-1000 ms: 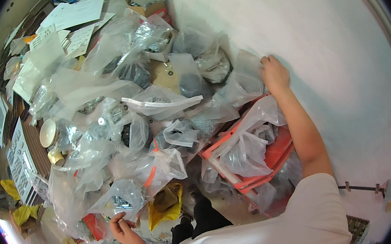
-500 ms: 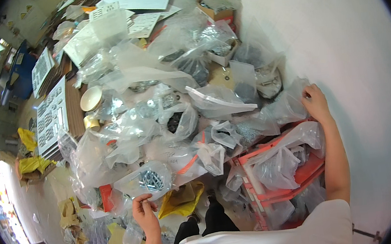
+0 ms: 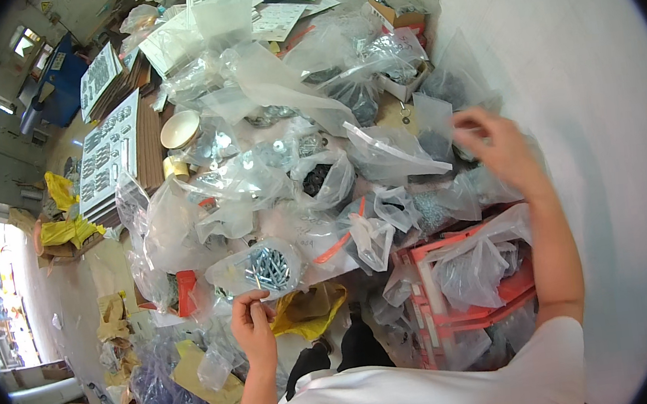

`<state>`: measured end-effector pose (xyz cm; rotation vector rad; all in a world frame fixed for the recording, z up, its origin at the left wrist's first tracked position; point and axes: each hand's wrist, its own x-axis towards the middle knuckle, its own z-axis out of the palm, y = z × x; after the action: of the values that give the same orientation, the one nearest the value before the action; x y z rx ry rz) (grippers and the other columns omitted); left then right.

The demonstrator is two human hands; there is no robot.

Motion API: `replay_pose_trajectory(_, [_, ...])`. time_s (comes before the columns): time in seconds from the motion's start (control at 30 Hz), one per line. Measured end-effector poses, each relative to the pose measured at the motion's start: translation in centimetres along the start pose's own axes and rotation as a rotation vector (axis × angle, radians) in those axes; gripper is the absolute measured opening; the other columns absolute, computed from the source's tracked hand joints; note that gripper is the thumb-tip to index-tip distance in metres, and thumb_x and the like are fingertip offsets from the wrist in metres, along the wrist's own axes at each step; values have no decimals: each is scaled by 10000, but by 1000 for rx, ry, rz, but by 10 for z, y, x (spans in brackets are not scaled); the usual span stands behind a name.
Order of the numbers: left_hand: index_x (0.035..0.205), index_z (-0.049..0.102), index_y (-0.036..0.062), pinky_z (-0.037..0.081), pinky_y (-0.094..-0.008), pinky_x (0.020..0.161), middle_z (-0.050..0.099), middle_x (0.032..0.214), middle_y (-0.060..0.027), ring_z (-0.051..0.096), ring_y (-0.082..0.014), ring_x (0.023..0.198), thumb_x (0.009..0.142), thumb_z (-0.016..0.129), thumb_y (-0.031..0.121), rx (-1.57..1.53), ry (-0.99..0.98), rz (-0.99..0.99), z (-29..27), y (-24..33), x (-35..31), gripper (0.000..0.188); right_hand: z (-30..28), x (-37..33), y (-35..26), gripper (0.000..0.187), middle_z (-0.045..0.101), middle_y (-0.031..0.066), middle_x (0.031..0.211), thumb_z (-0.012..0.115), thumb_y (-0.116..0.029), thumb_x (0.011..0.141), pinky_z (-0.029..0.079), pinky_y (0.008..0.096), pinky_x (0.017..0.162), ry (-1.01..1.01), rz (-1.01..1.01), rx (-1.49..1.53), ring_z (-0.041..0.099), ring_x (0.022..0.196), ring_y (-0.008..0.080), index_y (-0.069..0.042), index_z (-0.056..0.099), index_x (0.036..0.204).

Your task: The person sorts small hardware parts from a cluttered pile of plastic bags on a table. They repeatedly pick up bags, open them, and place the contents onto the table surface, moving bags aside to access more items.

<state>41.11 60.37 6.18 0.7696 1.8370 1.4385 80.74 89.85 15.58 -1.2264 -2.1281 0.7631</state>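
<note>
My left hand [image 3: 253, 328] is at the table's front edge, just below a clear plastic bag of bolts [image 3: 270, 269]. Its fingers and thumb are pressed together; whatever they may hold is hidden. My right hand [image 3: 499, 148] hovers over the right side of the table with its fingers bent but apart, and no object shows in it. Under and beside it lie a translucent bag of dark parts [image 3: 435, 127] and a bag of small grey hardware [image 3: 434, 207].
An open bag of black parts [image 3: 318, 179] and a cream bowl [image 3: 180, 129] stand among many plastic bags. Stacked boards [image 3: 112, 156] are at the left. A red rack [image 3: 431, 301] with bags stands front right, beside the white wall [image 3: 595, 131]. A yellow bag [image 3: 308, 313] hangs below the edge.
My right hand has come away from the bag by the wall, moving left and slightly up over the table. My left hand stays by the bolts. The whole view has shifted.
</note>
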Motion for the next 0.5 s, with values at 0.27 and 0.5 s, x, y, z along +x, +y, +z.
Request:
replay_pose_trajectory(0.27, [1089, 655, 14, 473, -237, 661, 667, 931, -33, 574, -76, 731, 1052, 497, 18, -107, -107, 36, 0, 3, -20, 162, 127, 70, -8, 384, 720, 230, 1128, 759, -322, 908, 548, 466, 884, -507, 177, -571, 679, 1064, 437, -17, 682, 1128])
replay_pose_trajectory(0.5, [1158, 643, 9, 513, -251, 771, 683, 1081, -52, 616, -99, 847, 1047, 505, 3, -167, -237, 3, -23, 5, -16, 177, 52, 89, -111, 367, 755, 122, 1115, 680, -264, 1009, 561, 387, 900, -401, -19, 109, 730, 1025, 241, 13, 648, 1247])
